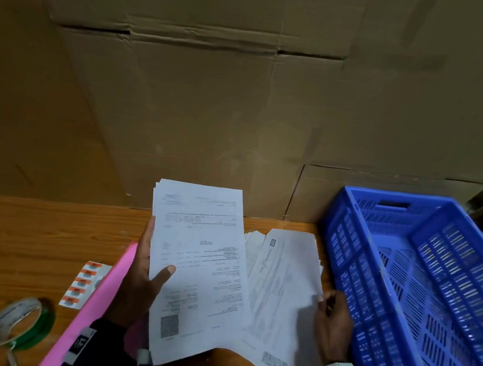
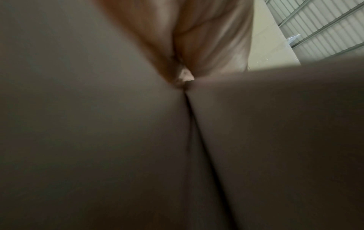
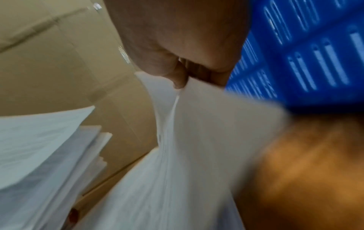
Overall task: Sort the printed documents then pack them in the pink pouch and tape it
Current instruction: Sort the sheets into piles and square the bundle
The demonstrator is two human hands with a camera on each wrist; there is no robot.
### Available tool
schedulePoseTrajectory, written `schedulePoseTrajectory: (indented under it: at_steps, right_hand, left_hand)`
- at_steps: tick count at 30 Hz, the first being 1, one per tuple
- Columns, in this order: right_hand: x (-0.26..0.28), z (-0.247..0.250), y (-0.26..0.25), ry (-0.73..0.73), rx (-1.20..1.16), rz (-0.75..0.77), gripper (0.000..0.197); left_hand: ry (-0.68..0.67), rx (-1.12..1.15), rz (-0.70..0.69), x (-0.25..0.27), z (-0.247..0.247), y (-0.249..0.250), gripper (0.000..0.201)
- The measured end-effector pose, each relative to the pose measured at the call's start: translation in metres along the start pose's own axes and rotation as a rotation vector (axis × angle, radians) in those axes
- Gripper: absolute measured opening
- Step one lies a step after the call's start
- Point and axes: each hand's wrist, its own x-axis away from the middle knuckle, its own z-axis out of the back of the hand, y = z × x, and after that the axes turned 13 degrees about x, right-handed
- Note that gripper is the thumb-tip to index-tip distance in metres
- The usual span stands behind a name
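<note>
the printed documents (image 1: 196, 267) are still mid-sort, one sheaf clasped in the left hand (image 1: 139, 285), a sheet (image 1: 284, 281) pinched by the right hand (image 1: 334, 324), beside the unpacked, untaped pink pouch (image 1: 96, 301).

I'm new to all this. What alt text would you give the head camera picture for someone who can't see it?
A person's left hand holds up a stack of printed documents while the right hand pinches a sheet of a second pile on a wooden table. A pink pouch, tape roll and label strip lie left, a blue crate right.
</note>
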Motion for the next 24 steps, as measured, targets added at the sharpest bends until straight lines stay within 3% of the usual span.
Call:
schedulePoseTrajectory:
  at_steps: [3,7,11,17,20,24]
  right_hand:
    - [-0.002,0.033,-0.030,0.091,-0.153,0.128,0.019]
    - [-0.008,0.084,-0.079,0.232,-0.394,0.162,0.013]
    - [-0.014,0.123,-0.109,0.342,-0.566,0.189,0.014]
    - [0.004,0.137,-0.140,0.222,-0.755,0.282,0.021]
    - [0.013,0.129,-0.148,0.140,-0.796,0.327,0.036]
    - [0.025,0.128,-0.156,0.052,-0.907,0.368,0.025]
  left_hand:
    - [-0.022,0.006,-0.033,-0.002,0.000,0.002,0.094]
    - [-0.106,-0.153,-0.045,-0.004,0.000,0.000,0.048]
    - [-0.101,-0.141,-0.009,-0.008,-0.007,0.000,0.038]
    - [-0.115,-0.137,-0.015,-0.010,-0.018,0.002,0.036]
    - [-0.123,-0.179,0.006,-0.011,-0.021,0.000,0.032]
    - [-0.127,-0.227,0.007,-0.013,-0.021,-0.001,0.034]
